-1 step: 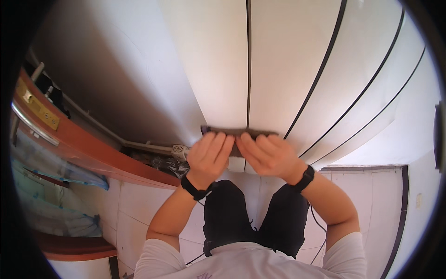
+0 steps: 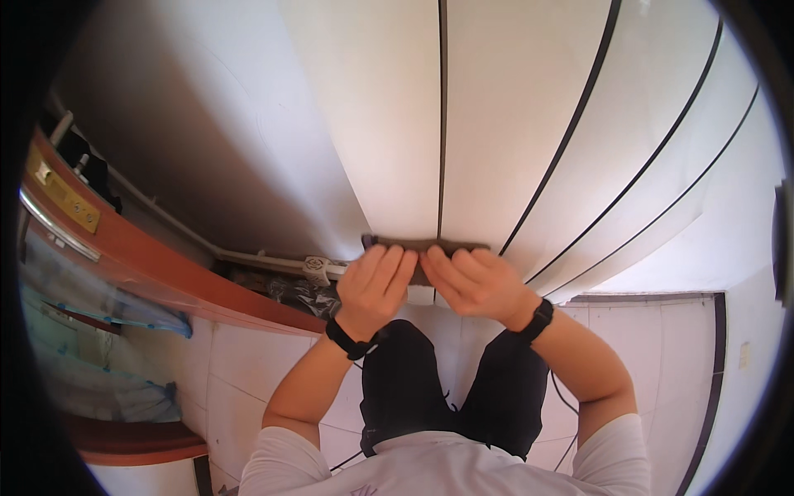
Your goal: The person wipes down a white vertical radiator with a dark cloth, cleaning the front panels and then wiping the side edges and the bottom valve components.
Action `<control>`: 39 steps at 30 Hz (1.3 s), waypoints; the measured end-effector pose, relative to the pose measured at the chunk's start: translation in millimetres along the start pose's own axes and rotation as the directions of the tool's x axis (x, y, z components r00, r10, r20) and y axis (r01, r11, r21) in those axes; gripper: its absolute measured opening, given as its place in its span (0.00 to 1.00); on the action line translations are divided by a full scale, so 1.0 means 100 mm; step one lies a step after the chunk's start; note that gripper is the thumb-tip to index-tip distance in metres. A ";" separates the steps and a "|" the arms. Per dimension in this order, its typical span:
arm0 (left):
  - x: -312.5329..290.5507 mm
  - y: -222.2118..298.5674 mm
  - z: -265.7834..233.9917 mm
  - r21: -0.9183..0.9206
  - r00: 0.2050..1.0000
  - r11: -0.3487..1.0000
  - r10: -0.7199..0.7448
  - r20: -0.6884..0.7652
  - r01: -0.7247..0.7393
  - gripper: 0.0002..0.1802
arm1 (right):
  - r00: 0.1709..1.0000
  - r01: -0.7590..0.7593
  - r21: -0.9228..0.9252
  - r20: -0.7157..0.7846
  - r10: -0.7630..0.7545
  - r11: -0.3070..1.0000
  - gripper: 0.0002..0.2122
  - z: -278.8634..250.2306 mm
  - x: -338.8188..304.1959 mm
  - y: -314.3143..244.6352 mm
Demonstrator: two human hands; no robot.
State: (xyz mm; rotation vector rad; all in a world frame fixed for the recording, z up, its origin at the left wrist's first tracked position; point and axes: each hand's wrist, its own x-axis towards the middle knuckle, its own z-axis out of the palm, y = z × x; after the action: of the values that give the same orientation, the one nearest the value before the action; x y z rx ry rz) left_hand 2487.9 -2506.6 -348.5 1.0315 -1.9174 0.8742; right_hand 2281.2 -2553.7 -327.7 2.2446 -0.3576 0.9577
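Note:
A dark grey-brown cloth (image 2: 422, 245) is stretched sideways, folded into a narrow strip, in front of a tall white panel (image 2: 393, 140) with dark upright lines. My left hand (image 2: 372, 285) pinches its left part, fingers bent over the upper edge. Close beside it, my right hand (image 2: 475, 285) grips the right part in the same way, the two hands nearly touching. A bit of cloth hangs between them. Whether the cloth presses on the panel is hard to tell.
To the left stands a reddish-brown wooden cabinet (image 2: 165, 264) with glass and a metal handle. Behind it, a white pipe (image 2: 178, 227) runs along the wall near a white socket block (image 2: 316, 267) and dark plastic bags (image 2: 298, 293). Pale tiles (image 2: 616, 355) cover the floor, with a thin black cable (image 2: 564, 395).
Both hands and the cloth have shifted slightly down, toward me. The grip on the cloth looks the same.

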 end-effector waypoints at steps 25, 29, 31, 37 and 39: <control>2.21 -0.10 -0.13 0.076 0.857 0.989 0.146 -0.495 -0.125 0.29 | 0.921 -0.095 -0.341 -0.386 -0.047 0.935 0.16 -1.14 1.11 1.55; 1.72 0.07 -0.05 0.086 0.930 0.993 0.111 -0.351 -0.086 0.24 | 0.914 -0.147 -0.150 -0.398 0.077 0.978 0.20 -0.78 0.63 1.10; 1.34 0.19 0.05 0.085 0.956 0.992 0.114 -0.269 -0.094 0.16 | 0.936 -0.164 -0.110 -0.331 0.119 0.980 0.18 -0.65 0.35 0.86; 0.26 0.48 0.37 -0.064 0.973 0.972 0.226 0.034 -0.224 0.12 | 0.981 -0.183 0.066 -0.056 0.187 0.981 0.13 -0.22 -0.79 0.14; -0.05 0.56 0.51 -0.140 0.955 0.963 0.250 0.159 -0.229 0.12 | 0.978 -0.203 0.092 -0.021 0.206 0.975 0.13 -0.10 -1.02 -0.03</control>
State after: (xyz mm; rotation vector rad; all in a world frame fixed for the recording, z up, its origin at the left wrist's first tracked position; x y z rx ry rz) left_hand 2424.8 -2522.6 -387.4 0.8383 -2.2510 0.8101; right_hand 2206.5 -2545.6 -397.4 2.3037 -0.5507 1.1332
